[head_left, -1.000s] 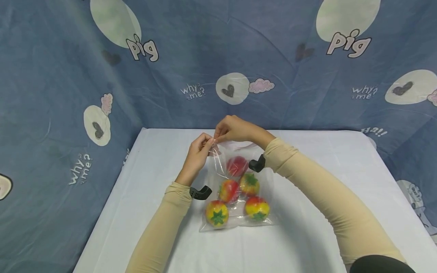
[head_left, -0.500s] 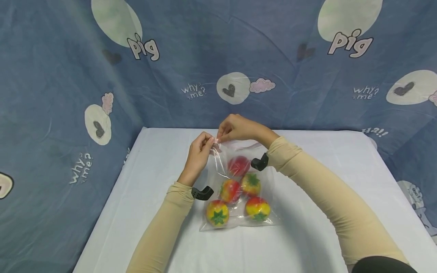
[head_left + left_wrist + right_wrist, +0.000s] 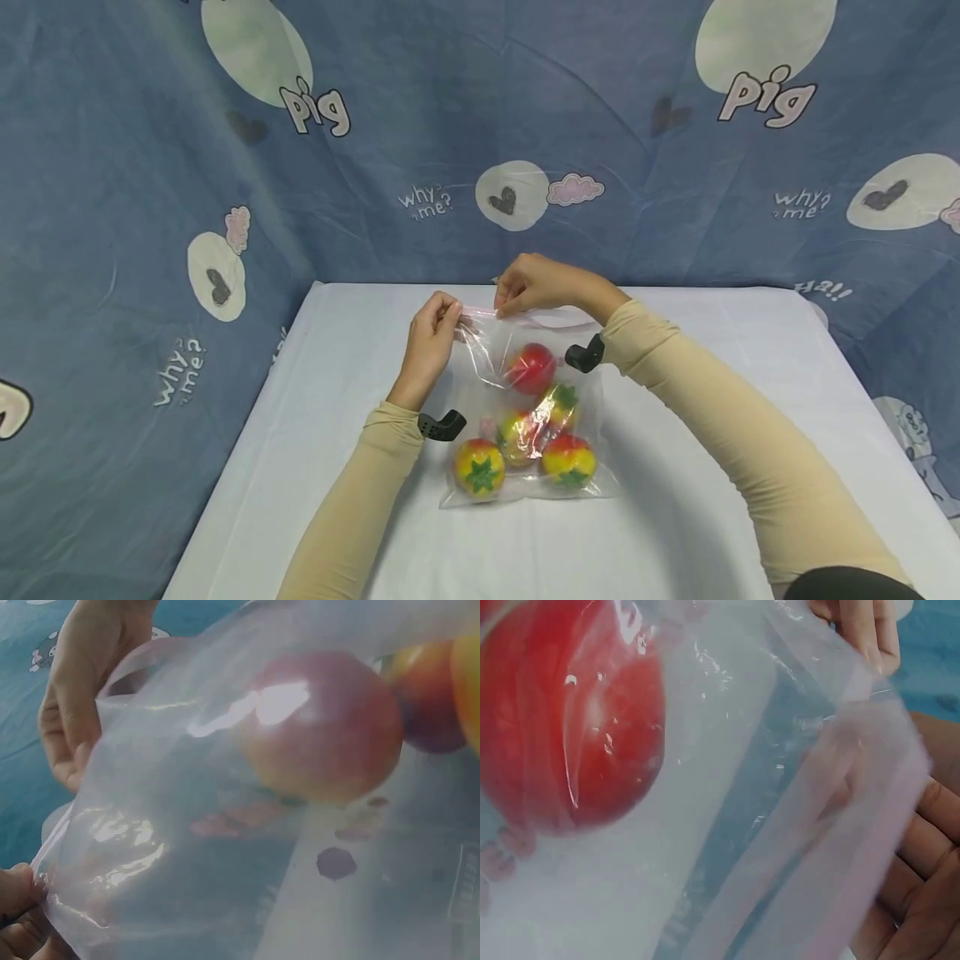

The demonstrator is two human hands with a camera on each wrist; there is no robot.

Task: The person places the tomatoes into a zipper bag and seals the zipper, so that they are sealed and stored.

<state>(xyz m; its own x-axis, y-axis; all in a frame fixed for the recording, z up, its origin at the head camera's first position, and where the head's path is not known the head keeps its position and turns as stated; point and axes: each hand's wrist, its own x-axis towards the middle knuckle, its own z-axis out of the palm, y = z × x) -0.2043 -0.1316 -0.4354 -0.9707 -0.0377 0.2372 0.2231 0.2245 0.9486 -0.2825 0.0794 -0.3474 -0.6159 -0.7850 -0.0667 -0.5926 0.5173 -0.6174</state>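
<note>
A clear zip bag with a pinkish top strip stands over the white table, its top edge lifted by both hands. Inside are several round red-and-yellow fruits with green star-shaped tops; one redder fruit sits highest. My left hand pinches the bag's top left corner between thumb and fingers. Further right, my right hand pinches the top strip. In the left wrist view, the left fingers grip the corner at lower left. Bag film partly covers the right hand in the right wrist view.
White cloth covers the table. A blue printed curtain hangs behind it and down both sides. Black wrist mounts sit on both beige sleeves, close beside the bag.
My right hand has slid right along the bag's top strip, away from the left hand, which keeps the corner. The upper red fruit and the middle fruits have shifted and turned inside.
</note>
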